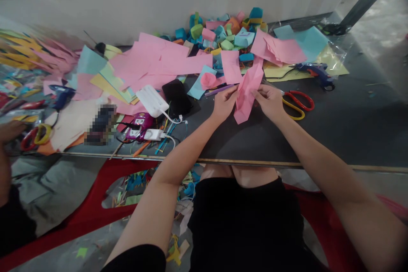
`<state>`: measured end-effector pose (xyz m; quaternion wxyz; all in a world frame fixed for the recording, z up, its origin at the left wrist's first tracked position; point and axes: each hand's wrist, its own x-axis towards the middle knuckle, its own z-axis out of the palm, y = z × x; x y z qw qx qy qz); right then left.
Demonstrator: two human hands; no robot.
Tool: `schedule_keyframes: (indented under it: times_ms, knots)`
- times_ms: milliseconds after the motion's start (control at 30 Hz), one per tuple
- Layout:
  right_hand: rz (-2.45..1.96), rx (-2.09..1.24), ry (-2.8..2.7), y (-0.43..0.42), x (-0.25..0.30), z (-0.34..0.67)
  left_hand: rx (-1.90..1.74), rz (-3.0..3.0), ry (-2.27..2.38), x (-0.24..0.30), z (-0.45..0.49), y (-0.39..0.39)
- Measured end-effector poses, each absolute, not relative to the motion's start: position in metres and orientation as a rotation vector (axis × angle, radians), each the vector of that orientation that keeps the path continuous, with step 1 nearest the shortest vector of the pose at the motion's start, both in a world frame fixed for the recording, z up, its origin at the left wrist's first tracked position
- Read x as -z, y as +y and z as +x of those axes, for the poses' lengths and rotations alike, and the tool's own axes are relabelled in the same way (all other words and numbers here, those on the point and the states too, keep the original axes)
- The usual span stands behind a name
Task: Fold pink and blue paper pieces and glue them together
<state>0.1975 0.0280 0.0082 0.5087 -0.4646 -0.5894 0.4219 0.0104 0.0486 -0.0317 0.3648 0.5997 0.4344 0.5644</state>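
Setting: dark desk (334,136) pushed against a pale wall, its far half buried under cut paper; a red plastic stool or chair shows below the near edge, with scraps on the floor.
Left hand: left hand (224,104) pinches the left edge of a folded pink paper (247,91), thumb on top, fingers curled beneath.
Right hand: right hand (270,101) pinches the opposite edge the same way, so the piece is stretched between both hands, likely to keep a fold line taut.
Pink paper: long, narrow, folded lengthwise; held just above the desk at its near middle, its lower tip pointing toward the person and its upper end reaching the loose sheets.
Scissors: two pairs counted: red and yellow scissors (298,103) lying just right of the right hand, within easy reach, and a second pair (35,135) at far left beside another person's hand (9,129).
Glue guns: two, a blue glue gun (315,72) at right on yellow sheets and another blue gun (62,94) at left.
Folded pieces: pile of small coloured boxes (223,32) heaped by the wall, too many to count.
Electronics: white power bank (153,101), black pouch (177,97), a purple device (140,122), cables trailing.
Pink roll: one curled pink roll (208,80) near the left hand.
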Motion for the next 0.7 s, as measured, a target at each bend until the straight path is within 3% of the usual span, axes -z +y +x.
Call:
schedule_keyframes:
  times_ms: [533,700]
  knots:
    - [-1.239,-1.017,-1.515,0.039,0.007,0.203,-1.304,1.581,1.133,0.021,0.007,0.048]
    - [-1.243,-0.495,-1.847,0.043,0.009,0.212,-1.238,1.619,1.270,0.021,0.003,0.048]
